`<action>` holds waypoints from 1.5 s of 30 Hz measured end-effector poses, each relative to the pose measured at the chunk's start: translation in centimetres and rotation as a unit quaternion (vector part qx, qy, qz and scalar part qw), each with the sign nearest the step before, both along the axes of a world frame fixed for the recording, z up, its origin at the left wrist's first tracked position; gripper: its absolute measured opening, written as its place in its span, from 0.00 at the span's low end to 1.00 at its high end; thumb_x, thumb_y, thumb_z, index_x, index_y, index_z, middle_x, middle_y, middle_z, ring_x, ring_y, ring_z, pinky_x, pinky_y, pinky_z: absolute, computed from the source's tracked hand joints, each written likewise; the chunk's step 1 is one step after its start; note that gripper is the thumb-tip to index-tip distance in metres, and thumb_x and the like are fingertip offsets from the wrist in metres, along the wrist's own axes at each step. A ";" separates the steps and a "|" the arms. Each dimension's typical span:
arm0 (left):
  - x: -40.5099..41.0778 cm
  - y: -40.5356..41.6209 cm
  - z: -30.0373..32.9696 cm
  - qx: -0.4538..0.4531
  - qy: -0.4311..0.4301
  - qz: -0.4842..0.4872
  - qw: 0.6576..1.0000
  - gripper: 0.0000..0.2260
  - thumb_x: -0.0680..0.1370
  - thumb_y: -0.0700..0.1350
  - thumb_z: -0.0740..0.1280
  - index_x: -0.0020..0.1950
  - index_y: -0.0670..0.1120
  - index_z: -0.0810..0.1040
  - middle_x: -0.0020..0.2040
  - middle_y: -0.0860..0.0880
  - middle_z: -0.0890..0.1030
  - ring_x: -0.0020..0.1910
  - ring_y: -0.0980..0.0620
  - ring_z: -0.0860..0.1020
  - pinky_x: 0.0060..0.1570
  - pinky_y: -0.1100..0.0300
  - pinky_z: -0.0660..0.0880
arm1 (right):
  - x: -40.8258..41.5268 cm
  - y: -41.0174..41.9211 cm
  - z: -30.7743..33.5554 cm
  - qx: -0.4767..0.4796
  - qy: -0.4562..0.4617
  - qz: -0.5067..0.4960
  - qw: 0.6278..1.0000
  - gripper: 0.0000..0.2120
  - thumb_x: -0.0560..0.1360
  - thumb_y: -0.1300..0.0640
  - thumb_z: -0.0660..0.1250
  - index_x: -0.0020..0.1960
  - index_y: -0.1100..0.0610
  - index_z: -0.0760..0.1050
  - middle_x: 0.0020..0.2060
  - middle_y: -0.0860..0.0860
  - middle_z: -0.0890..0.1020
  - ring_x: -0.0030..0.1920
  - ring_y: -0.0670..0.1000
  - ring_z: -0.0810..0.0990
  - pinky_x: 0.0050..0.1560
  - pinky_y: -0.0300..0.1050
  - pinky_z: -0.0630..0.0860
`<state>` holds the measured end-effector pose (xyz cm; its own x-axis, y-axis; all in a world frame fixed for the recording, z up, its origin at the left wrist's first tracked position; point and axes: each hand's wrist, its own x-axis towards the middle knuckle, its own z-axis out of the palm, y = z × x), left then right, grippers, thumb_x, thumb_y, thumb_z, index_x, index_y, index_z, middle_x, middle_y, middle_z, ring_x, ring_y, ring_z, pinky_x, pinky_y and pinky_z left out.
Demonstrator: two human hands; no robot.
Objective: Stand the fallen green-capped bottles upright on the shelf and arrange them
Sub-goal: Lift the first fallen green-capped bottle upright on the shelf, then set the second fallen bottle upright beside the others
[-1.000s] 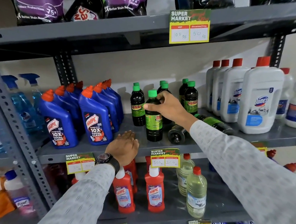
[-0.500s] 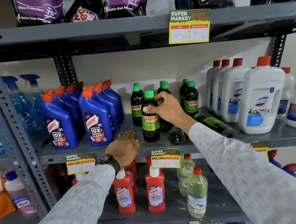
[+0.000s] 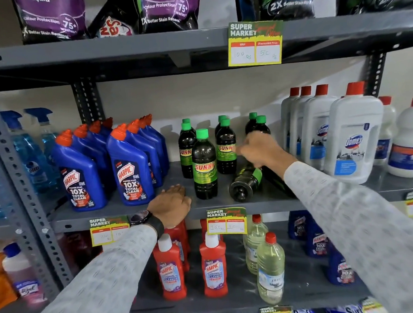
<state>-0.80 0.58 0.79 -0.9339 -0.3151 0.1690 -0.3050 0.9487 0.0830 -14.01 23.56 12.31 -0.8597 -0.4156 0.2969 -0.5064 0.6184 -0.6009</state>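
Lying on its side beneath the right hand (image 3: 260, 151), a fallen Sunny bottle (image 3: 246, 184) points its base at the shelf (image 3: 227, 203) lip; the hand's fingers hang loosely curled above it, gripping nothing. An upright Sunny bottle (image 3: 204, 164) stands between the hands. The left hand (image 3: 170, 202) rests flat and empty at the edge, bare shelf just beyond its fingertips.

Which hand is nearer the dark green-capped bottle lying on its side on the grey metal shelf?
Right. The right hand hovers directly above the fallen bottle, fingers pointing left. The left hand rests flat on the shelf edge, well to its left.
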 end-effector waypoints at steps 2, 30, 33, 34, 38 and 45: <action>-0.6 0.0 0.7 0.007 -0.011 0.013 1.000 0.30 0.77 0.54 0.45 0.71 0.40 0.70 0.73 0.39 0.71 0.73 0.41 0.68 0.71 0.44 0.65 | -0.2 0.8 -0.6 0.049 -0.084 -0.023 0.995 0.20 0.78 0.45 0.72 0.54 0.62 0.75 0.51 0.58 0.83 0.45 0.59 0.85 0.43 0.52 0.84; -1.5 0.1 -0.5 -0.026 -0.030 0.010 0.999 0.33 0.79 0.54 0.39 0.80 0.39 0.58 0.81 0.40 0.56 0.81 0.44 0.54 0.78 0.44 0.51 | 0.0 1.4 -7.9 -0.270 0.072 -0.012 0.960 0.36 0.68 0.48 0.83 0.70 0.54 0.71 0.55 0.46 0.84 0.54 0.49 0.83 0.57 0.49 0.81; -1.6 -0.3 -0.8 -0.065 -0.040 -0.003 0.997 0.37 0.74 0.54 0.36 0.78 0.38 0.60 0.81 0.38 0.57 0.81 0.42 0.55 0.77 0.41 0.52 | 0.0 0.9 -9.1 -0.244 0.087 -0.006 0.966 0.38 0.67 0.46 0.82 0.71 0.53 0.70 0.56 0.46 0.84 0.55 0.50 0.84 0.58 0.52 0.81; -1.7 -0.3 -0.9 -0.069 -0.040 -0.003 0.997 0.38 0.74 0.54 0.36 0.78 0.38 0.61 0.81 0.38 0.57 0.81 0.42 0.55 0.77 0.41 0.52 | 0.0 0.8 -9.4 -0.239 0.088 -0.005 0.967 0.38 0.67 0.46 0.82 0.72 0.53 0.69 0.57 0.47 0.84 0.56 0.50 0.84 0.58 0.53 0.81; -1.8 -0.2 -0.9 -0.034 -0.021 0.009 0.999 0.32 0.80 0.53 0.40 0.79 0.39 0.58 0.81 0.40 0.57 0.81 0.45 0.55 0.78 0.43 0.51 | -0.1 0.6 -10.3 -0.237 0.091 -0.016 0.967 0.39 0.68 0.45 0.81 0.73 0.53 0.69 0.59 0.47 0.83 0.58 0.50 0.83 0.60 0.54 0.80; -1.9 0.1 -0.7 -0.010 -0.010 0.013 1.000 0.27 0.84 0.51 0.46 0.80 0.40 0.57 0.82 0.42 0.57 0.81 0.47 0.55 0.79 0.46 0.50 | -1.0 0.6 -9.9 -0.256 0.003 0.041 0.966 0.40 0.70 0.49 0.80 0.77 0.52 0.65 0.60 0.46 0.81 0.59 0.47 0.80 0.63 0.47 0.76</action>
